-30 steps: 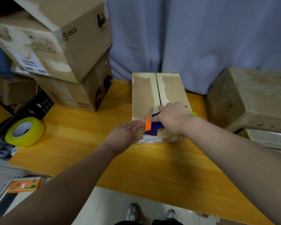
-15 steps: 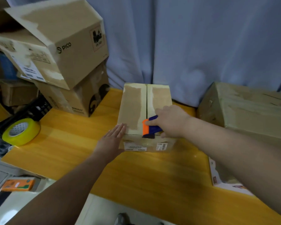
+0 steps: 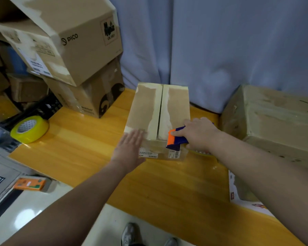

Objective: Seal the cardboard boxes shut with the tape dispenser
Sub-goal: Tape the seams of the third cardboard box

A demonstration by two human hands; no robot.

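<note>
The right hand (image 3: 197,134) grips the tape dispenser (image 3: 176,139), its orange nose at 9 o'clock from the knuckles, on the cardboard box (image 3: 146,110) near edge, now shifted toward 3 o'clock off the seam, while the left hand (image 3: 130,148) stays flat, fingers straight, on the near-left corner.

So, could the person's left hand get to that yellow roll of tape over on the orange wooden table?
Probably yes. The left hand rests flat on the small cardboard box, holding nothing; only bare orange tabletop lies between it and the yellow tape roll.
</note>
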